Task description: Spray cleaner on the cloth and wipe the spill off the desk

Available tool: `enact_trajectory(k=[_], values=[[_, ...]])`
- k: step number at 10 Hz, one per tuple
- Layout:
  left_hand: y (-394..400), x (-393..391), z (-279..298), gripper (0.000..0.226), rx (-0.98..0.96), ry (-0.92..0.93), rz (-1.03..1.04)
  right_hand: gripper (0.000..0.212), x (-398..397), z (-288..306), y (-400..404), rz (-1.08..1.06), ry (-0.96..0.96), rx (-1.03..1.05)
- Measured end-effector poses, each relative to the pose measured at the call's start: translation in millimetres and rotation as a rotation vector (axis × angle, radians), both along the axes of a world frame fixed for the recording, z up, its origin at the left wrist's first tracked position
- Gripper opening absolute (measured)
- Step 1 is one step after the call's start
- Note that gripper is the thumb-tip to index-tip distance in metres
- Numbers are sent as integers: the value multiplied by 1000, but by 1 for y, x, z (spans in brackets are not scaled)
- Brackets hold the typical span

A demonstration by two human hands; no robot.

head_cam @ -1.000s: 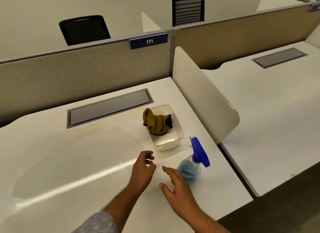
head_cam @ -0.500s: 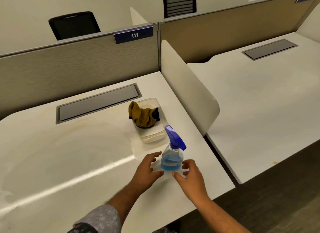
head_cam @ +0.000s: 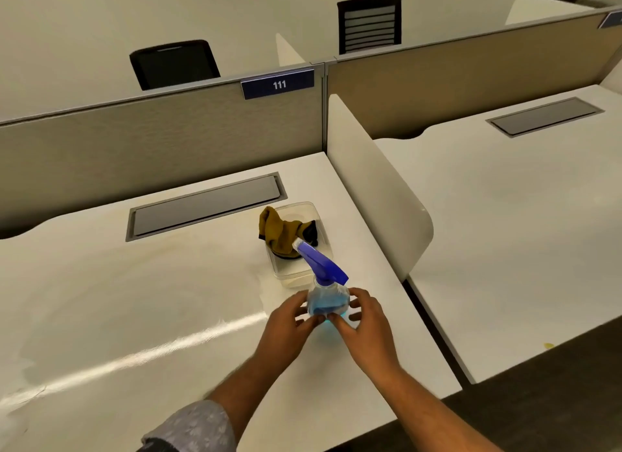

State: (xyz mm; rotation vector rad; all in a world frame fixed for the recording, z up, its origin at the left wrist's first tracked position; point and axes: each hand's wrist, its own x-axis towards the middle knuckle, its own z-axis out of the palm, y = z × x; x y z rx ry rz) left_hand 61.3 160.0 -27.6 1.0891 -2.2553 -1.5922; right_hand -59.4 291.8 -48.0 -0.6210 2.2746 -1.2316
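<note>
A clear spray bottle (head_cam: 327, 300) with blue liquid and a blue trigger head stands on the white desk (head_cam: 134, 317). My left hand (head_cam: 289, 320) and my right hand (head_cam: 367, 320) cup its base from either side, fingers touching it. Just behind it a mustard-yellow cloth (head_cam: 277, 231) with a black part lies bunched in a clear plastic tub (head_cam: 323, 212). A faint yellowish stain (head_cam: 188, 249) spreads over the desk left of the tub.
A white side divider (head_cam: 373, 196) rises along the desk's right edge, with a second desk (head_cam: 521, 233) beyond it. A grey cable hatch (head_cam: 205, 206) sits near the back partition labelled 111. Black chairs stand behind the partition.
Both hands have closed in from apart on the desk to either side of the spray bottle's base. The camera has shifted a little.
</note>
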Motion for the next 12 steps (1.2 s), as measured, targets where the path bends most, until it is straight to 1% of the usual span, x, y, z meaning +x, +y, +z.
enact_trajectory(k=[1, 2, 3, 4, 5, 6, 7, 8, 9, 10, 11, 12], values=[[-28, -4, 22, 47, -142, 59, -7, 61, -14, 28, -25, 52, 108, -43], [-51, -11, 37, 45, -216, 81, -5, 59, -23, 44, -49, 66, 173, -63], [-84, -26, 50, 45, -278, 57, 39, 63, -38, 54, -86, 66, 187, -42], [-99, -35, 52, 44, -311, 0, 65, 63, -45, 53, -107, 81, 213, 14], [-109, -46, 41, 44, -283, -81, 62, 61, -51, 39, -122, 96, 266, 117], [-110, -49, 30, 45, -234, -145, 59, 60, -52, 28, -125, 112, 274, 202], [-109, -54, 18, 49, -260, -267, 25, 59, -52, 17, -125, 123, 293, 288], [-108, -58, 18, 47, -297, -326, -2, 59, -54, 15, -125, 125, 298, 314], [-106, -59, 20, 44, -309, -348, -14, 62, -57, 14, -122, 119, 260, 298], [-102, -53, 25, 46, -313, -305, -11, 62, -53, 20, -120, 114, 230, 239], [-92, -39, 30, 55, -310, -256, 24, 57, -40, 29, -111, 77, 239, 150], [-88, -26, 27, 60, -348, -271, 81, 54, -27, 31, -104, -1, 196, 53]])
